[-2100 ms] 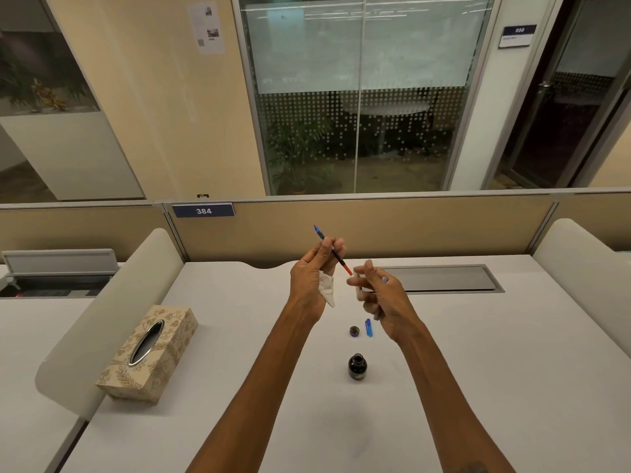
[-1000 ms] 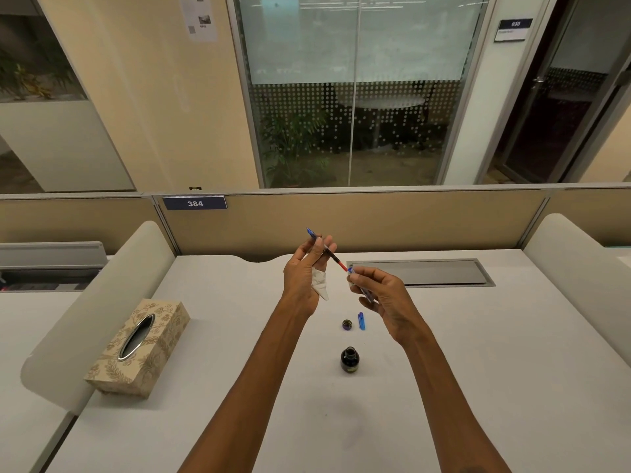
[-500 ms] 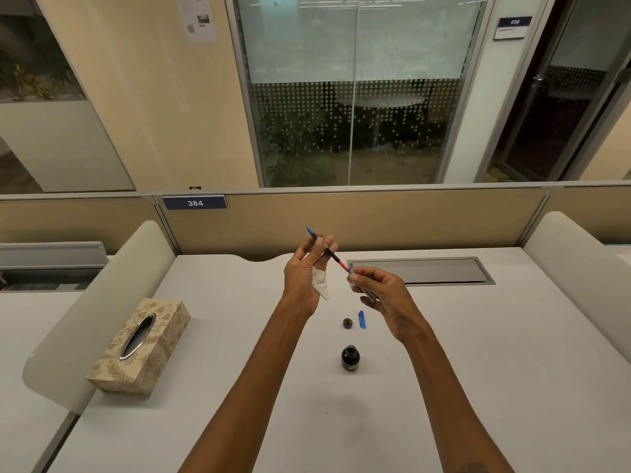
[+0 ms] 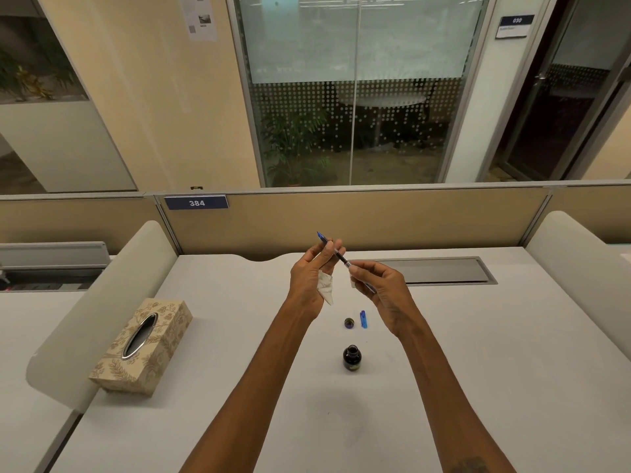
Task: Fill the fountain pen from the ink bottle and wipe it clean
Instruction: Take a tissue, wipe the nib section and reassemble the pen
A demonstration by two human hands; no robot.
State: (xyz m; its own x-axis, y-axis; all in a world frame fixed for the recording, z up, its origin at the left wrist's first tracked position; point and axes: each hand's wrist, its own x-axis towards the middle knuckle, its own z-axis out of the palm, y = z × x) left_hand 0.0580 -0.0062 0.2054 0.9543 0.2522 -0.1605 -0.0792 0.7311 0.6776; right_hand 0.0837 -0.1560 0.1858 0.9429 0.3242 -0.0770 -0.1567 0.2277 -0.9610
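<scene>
Since a moment ago the right hand [image 4: 379, 288] has closed in on the rear end of the fountain pen [image 4: 333, 249], where a red stretch showed earlier.

Left hand [image 4: 312, 278] pinches the pen mid-shaft above the desk [image 4: 512, 353], with a crumpled tissue [image 4: 326, 291] tucked under its lower fingers; right hand's thumb and forefinger are shut on the pen's clear rear end (possibly the barrel or converter, too small to tell). Long axis runs diagonally: blue nib end up and away to the left, rear end down toward the right hand, so a straight push or twist along that line would seat the parts. Open ink bottle [image 4: 351, 358] stands on the desk nearer the person, below both hands; its cap [image 4: 349, 323] and a blue pen cap [image 4: 364, 319] lie just beside each other between bottle and hands. Tissue box [image 4: 143, 346] sits well to the left.
</scene>
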